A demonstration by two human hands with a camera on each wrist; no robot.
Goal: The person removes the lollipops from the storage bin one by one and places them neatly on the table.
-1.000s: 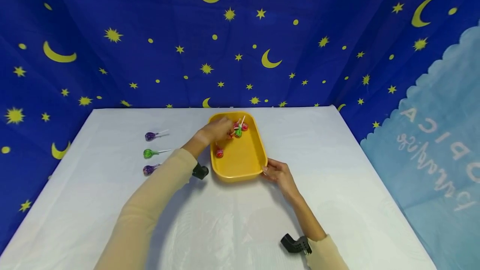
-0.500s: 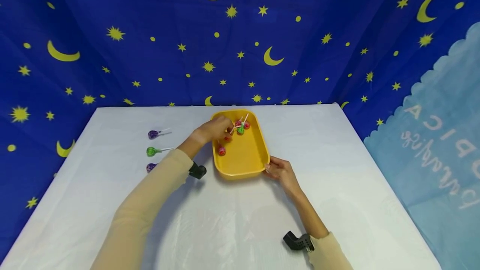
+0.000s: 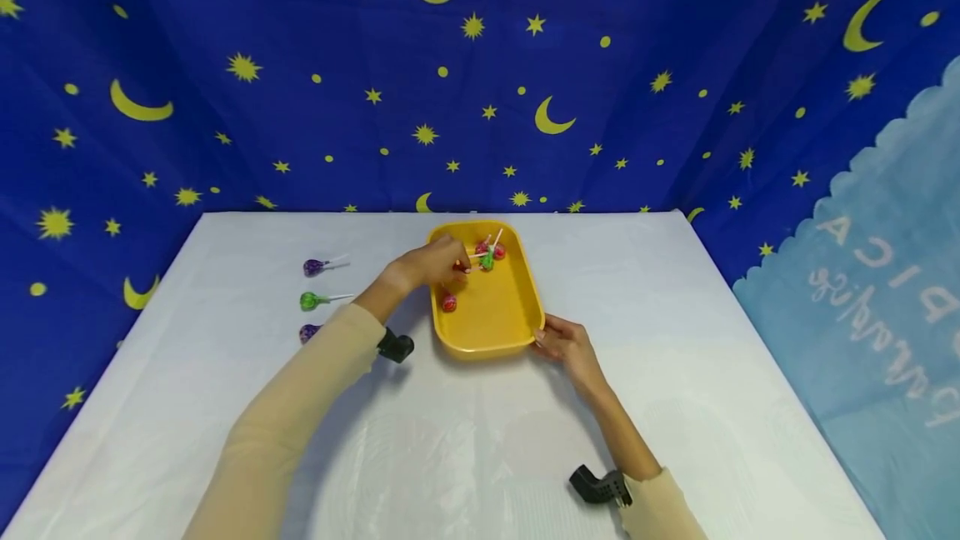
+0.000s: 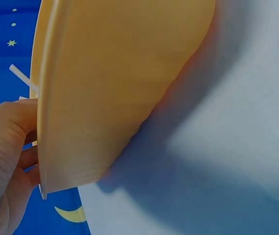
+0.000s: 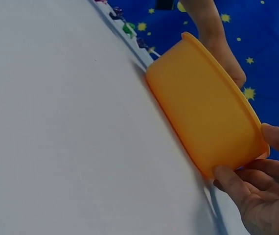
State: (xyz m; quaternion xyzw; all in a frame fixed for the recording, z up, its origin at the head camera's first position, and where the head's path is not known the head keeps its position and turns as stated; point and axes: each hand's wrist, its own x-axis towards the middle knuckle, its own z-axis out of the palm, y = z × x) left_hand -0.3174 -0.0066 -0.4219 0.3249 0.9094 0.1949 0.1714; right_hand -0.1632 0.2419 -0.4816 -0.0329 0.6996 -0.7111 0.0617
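A deep yellow plastic tray (image 3: 489, 325) stands on the white table. Inside its far end are a green lollipop (image 3: 487, 259) and red ones, such as the red lollipop (image 3: 499, 251); another red lollipop (image 3: 449, 303) lies by the left wall. My left hand (image 3: 435, 262) reaches over the left rim with fingers curled, pinching a red lollipop that is mostly hidden. In the left wrist view, the tray wall hides its fingertips. My right hand (image 5: 269, 188) grips the tray's near right corner, thumb on the rim and fingers against the wall and underside.
Left of the tray, a purple lollipop (image 3: 313, 267), a green lollipop (image 3: 309, 301) and another purple lollipop (image 3: 308, 332) lie in a column, the last partly behind the left sleeve (image 3: 300, 407). A blue star-patterned cloth (image 3: 480, 73) hangs behind the table (image 3: 615, 290).
The head view has shifted slightly, moving the scene rightward. My left fingers have moved a little among the lollipops in the tray. My right hand keeps its grip on the corner.
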